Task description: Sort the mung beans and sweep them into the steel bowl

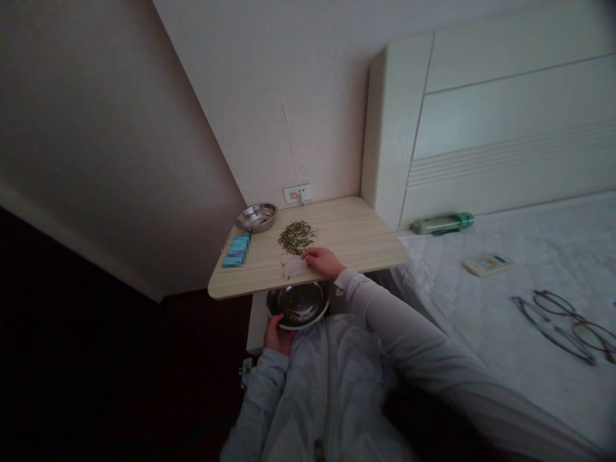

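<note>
My left hand (279, 335) grips the near left rim of a metal bowl (302, 305), which sits just below the table's front edge, close to my body. A few small bits cling inside that bowl. Over the light wood tabletop, my right hand (323, 262) has its fingers closed at the edge of a thin, whitish, see-through piece (293, 266); whether it is a sheet or a scraper I cannot tell. Just beyond it lies a loose spread of small green and brown grains (297, 237), with a few stray ones around it.
A second metal bowl (257, 218) stands at the table's back left, near a blurred blue object (236, 250). Behind the table is a wall socket (297, 193) with a plug. On the bed at right lie a green bottle (443, 223), a phone (488, 264) and glasses (572, 321).
</note>
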Demonstrator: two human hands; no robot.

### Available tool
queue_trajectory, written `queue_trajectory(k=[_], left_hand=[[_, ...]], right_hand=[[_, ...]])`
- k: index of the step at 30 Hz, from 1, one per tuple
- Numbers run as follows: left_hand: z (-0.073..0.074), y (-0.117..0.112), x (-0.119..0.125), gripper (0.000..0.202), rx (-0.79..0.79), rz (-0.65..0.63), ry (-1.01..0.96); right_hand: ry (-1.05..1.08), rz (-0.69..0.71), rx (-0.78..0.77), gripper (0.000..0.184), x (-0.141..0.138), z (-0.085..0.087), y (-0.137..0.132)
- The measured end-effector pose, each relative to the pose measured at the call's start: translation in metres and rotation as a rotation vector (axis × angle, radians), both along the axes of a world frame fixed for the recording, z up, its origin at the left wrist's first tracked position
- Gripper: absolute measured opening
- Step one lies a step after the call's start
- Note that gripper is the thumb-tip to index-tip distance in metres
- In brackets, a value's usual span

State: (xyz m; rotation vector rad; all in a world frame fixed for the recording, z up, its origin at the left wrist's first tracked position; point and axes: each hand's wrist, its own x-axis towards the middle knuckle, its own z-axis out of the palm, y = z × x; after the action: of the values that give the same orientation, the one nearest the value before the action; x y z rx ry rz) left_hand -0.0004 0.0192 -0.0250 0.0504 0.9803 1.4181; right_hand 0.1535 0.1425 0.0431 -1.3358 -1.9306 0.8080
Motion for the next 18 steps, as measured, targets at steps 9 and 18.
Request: queue_trajectory(k=[9, 18], left_hand=[[-0.0018, 0.0005, -0.0007, 0.031, 0.005, 0.002, 0.0], [0.0018, -0.0006, 0.001, 0.026, -0.011, 0.005, -0.009]], right_hand=[[0.014, 0.005, -0.006, 0.024, 0.0, -0.0016, 0.0011], [0.018, -0.005, 0.004, 0.024, 0.0001, -0.0003, 0.0003]])
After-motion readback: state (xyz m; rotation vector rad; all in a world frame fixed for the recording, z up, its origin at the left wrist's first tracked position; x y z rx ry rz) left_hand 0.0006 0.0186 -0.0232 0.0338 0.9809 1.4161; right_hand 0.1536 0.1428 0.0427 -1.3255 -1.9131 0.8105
